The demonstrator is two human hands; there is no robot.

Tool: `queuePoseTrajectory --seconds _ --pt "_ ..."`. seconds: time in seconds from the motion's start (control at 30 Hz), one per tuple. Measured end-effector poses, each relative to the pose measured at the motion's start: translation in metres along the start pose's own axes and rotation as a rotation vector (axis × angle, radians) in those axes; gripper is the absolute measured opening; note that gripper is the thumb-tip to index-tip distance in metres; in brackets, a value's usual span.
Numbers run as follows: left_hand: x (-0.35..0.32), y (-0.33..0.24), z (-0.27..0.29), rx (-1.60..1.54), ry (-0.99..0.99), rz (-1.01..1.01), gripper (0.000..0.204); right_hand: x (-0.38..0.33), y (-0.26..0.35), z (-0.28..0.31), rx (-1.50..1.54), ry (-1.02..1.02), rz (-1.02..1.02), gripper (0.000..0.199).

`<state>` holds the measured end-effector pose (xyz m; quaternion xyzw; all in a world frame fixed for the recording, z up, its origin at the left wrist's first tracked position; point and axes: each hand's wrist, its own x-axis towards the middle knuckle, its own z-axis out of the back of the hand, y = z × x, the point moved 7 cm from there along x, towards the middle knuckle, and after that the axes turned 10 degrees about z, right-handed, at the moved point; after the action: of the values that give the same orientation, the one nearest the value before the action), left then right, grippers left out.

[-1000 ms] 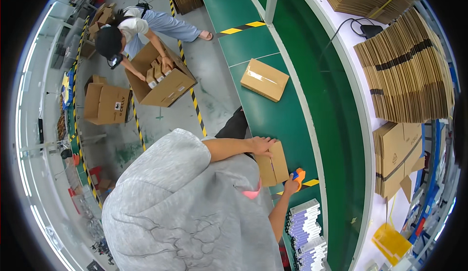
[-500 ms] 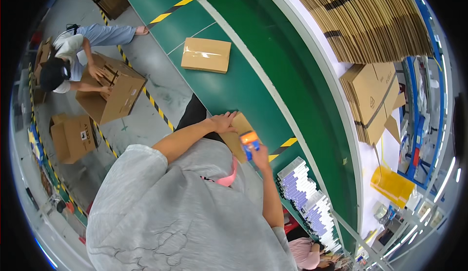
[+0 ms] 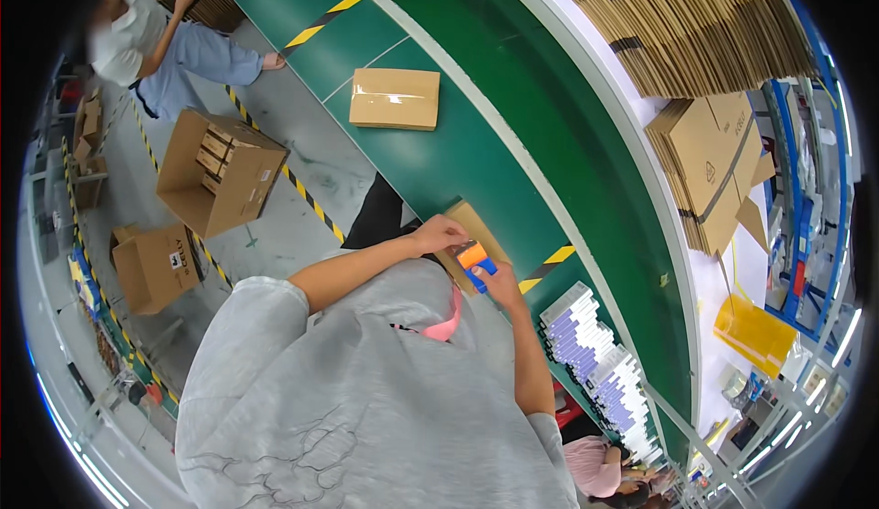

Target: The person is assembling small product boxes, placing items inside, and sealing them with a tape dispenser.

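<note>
The green bench (image 3: 485,175) runs diagonally past the worker and carries the work. On the floor to the left stands an open carton (image 3: 245,193) with smaller boxes inside. On the bench, well apart from the hands, lies a taped box (image 3: 394,97), a shiny strip across its top.

The near box (image 3: 482,225), plain brown cardboard, sits at the bench edge close to the worker's body, partly hidden by the hands. I judge it stiff along its edges, liable to dent if pressed mid-panel, and not slippery; its weight cannot be told. It is best held by opposite sides or corners.

The left hand (image 3: 441,234) is drawn nearly closed, fingertips gathered above the box, beside the orange end of the tape dispenser (image 3: 472,256). Whether they pinch anything cannot be told. The right hand (image 3: 500,285) is wrapped around the blue part of the dispenser, which is over the box.

The dispenser appears light and rigid, a sound one-hand hold at the blue part; fingers should avoid its front, where a cutting edge is likely.
</note>
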<state>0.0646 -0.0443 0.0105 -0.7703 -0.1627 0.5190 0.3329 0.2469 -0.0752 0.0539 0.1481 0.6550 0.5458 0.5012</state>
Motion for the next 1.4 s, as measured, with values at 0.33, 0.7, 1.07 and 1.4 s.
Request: queuePoseTrajectory --seconds 0.33,0.7,1.07,1.4 --pt "0.01 0.004 0.073 -0.278 -0.166 0.027 0.01 -0.004 -0.008 0.013 -0.124 0.02 -0.14 0.043" --pt "0.028 0.005 0.098 0.01 -0.279 0.004 0.014 -0.014 0.0 0.026 -0.199 -0.055 -0.269 0.05" --pt "0.054 0.025 0.078 0.677 -0.509 -0.075 0.014 -0.004 0.001 0.022 -0.41 -0.021 -0.28 0.059" --pt "0.038 -0.005 0.044 0.928 -0.737 0.063 0.017 -0.012 0.009 0.022 -0.441 -0.091 -0.291 0.065"
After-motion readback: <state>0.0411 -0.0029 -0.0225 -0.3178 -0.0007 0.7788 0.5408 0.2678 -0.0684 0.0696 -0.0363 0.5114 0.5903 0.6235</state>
